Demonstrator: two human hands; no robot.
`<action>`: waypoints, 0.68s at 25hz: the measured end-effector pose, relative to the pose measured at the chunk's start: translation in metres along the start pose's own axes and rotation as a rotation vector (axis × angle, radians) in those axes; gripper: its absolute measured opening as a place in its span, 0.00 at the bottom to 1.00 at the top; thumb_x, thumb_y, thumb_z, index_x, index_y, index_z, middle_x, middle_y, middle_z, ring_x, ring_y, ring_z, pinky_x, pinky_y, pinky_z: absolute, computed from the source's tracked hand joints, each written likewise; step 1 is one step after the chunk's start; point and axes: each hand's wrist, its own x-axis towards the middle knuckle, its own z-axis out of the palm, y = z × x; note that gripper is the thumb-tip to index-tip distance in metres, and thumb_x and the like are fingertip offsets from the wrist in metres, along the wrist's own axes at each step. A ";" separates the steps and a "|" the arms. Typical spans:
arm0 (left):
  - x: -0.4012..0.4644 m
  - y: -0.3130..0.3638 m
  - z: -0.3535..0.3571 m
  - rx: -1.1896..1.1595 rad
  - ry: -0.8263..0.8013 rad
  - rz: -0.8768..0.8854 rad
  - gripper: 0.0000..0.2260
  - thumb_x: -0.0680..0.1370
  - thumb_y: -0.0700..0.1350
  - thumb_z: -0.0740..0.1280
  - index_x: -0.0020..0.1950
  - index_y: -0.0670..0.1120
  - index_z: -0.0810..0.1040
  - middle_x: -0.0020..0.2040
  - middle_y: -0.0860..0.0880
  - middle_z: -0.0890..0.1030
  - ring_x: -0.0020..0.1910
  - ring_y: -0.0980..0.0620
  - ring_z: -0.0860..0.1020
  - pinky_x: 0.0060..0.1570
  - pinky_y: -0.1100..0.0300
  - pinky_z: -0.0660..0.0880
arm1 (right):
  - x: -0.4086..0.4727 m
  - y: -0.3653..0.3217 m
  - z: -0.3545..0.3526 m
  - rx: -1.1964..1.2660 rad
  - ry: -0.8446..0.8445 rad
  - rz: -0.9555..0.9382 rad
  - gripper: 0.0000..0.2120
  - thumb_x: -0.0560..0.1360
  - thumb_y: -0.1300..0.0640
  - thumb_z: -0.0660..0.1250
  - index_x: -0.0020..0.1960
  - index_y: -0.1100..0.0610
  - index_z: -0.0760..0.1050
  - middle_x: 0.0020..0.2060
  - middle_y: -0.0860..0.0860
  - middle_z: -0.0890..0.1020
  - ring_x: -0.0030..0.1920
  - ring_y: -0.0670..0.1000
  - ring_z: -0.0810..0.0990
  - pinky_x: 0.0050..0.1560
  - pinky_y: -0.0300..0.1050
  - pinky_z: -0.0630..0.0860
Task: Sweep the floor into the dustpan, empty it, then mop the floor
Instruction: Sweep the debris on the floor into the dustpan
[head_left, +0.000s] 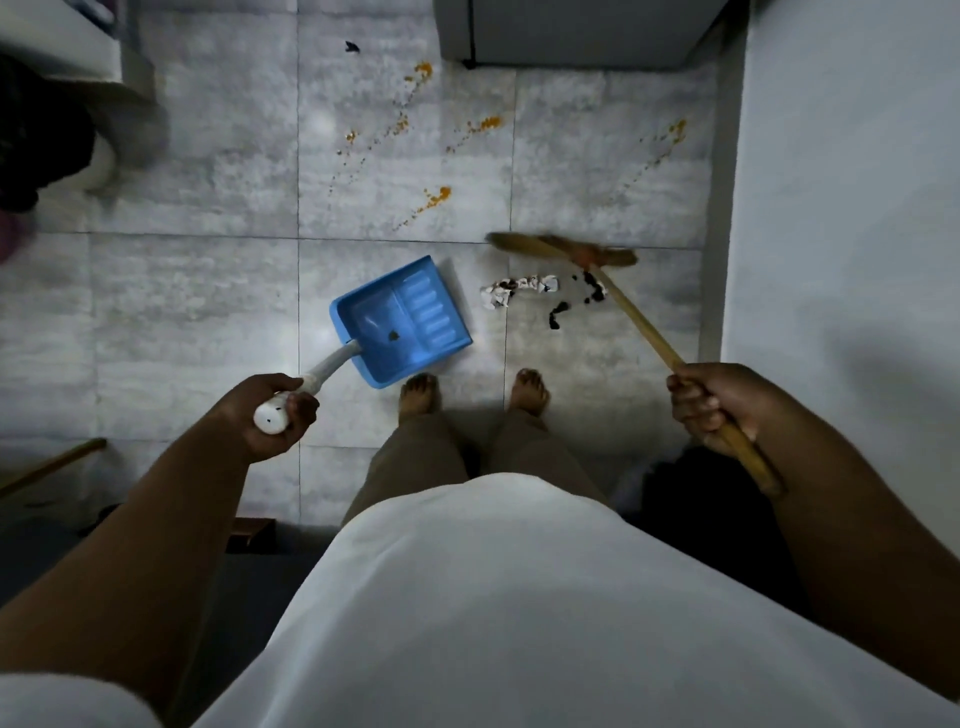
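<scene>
A blue dustpan (402, 319) lies on the grey tiled floor (197, 291) ahead of my feet, with one dark crumb inside it. My left hand (272, 410) grips its white handle (324, 371). My right hand (709, 405) is closed around the wooden handle of a broom (636, 314), whose blurred brush head (563, 249) rests on the floor to the right of the pan. Between pan and broom lie crumpled white paper scraps (519, 288) and dark bits (569, 306). Orange stains (436, 196) streak the tiles farther away.
A grey cabinet (576, 31) stands at the top. A white wall (852, 171) runs down the right side. A dark bag (36, 135) sits at far left, a wooden stick (52, 465) at lower left, and a small dark scrap (352, 47) far off.
</scene>
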 end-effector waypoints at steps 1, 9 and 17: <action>0.004 0.006 0.002 0.015 -0.004 -0.010 0.33 0.57 0.33 0.74 0.59 0.39 0.67 0.29 0.49 0.71 0.23 0.58 0.72 0.23 0.71 0.71 | 0.000 0.001 -0.004 0.046 0.003 -0.015 0.16 0.83 0.54 0.52 0.37 0.56 0.64 0.19 0.46 0.64 0.15 0.41 0.61 0.12 0.31 0.56; 0.032 0.063 0.025 0.246 -0.011 -0.086 0.39 0.50 0.30 0.77 0.59 0.38 0.68 0.30 0.47 0.73 0.23 0.56 0.75 0.23 0.69 0.74 | 0.036 0.042 0.011 0.635 0.017 -0.097 0.13 0.76 0.61 0.56 0.34 0.53 0.60 0.20 0.45 0.65 0.16 0.42 0.62 0.18 0.29 0.59; 0.036 0.092 0.029 0.266 0.059 -0.080 0.25 0.66 0.37 0.66 0.62 0.37 0.66 0.31 0.47 0.72 0.22 0.57 0.73 0.25 0.71 0.74 | 0.037 0.125 0.055 0.745 -0.043 -0.058 0.23 0.83 0.53 0.52 0.30 0.55 0.65 0.20 0.46 0.64 0.15 0.43 0.61 0.15 0.30 0.57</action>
